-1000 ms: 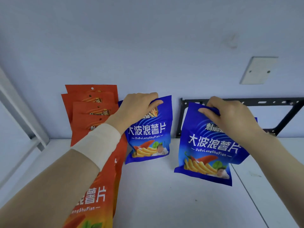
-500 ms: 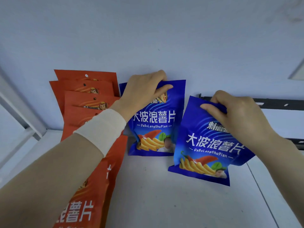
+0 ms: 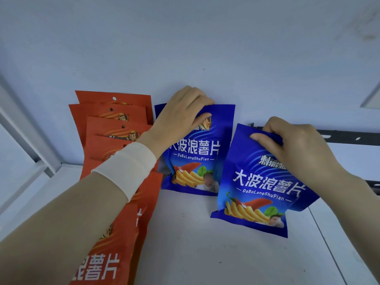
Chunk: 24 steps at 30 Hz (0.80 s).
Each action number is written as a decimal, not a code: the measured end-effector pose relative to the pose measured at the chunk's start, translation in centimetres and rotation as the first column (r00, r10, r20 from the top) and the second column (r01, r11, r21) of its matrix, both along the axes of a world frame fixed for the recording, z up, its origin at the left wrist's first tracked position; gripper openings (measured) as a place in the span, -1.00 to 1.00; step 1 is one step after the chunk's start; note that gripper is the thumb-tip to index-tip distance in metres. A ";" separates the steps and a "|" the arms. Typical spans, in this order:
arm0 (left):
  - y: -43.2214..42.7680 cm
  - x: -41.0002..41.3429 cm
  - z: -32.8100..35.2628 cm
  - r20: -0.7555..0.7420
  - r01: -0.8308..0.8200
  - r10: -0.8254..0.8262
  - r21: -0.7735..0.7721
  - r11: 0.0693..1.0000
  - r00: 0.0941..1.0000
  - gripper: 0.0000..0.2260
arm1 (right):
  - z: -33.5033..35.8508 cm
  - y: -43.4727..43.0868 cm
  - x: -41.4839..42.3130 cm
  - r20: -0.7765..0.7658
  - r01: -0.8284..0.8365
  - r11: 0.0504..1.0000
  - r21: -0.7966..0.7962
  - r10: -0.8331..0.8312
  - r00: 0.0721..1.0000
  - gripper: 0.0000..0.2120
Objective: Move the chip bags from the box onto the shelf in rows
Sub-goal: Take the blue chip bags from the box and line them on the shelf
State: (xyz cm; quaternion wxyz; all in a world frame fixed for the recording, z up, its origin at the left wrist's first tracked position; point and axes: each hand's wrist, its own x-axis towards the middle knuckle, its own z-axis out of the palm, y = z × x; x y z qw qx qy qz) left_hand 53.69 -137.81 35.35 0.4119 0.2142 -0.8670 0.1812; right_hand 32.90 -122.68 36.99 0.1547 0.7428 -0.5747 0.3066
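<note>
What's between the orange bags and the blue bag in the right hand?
The head view shows another blue bag, gripped by the left hand, standing there.

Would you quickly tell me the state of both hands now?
Left hand: holding the rear blue bag by its top.
Right hand: holding the front blue bag by its top.

Right blue bag (image 3: 263, 192): my right hand (image 3: 298, 149) has carried it leftward since 1 second ago.
Gap between the 2 blue bags: closed, so its left edge now overlaps the left blue bag (image 3: 195, 161).
Left blue bag: under my left hand (image 3: 185, 118) its top edge is level, where it slanted before.
My view: swung left, so the wall plate (image 3: 372, 97) has slid to the right edge.
</note>
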 end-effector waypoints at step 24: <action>7.9 12.6 -1.3 0.273 -0.341 0.305 0.096 0.935 0.913 -0.63 | -0.6 -7.1 8.3 -0.206 -0.130 0.964 -0.230 0.082 0.975 -0.60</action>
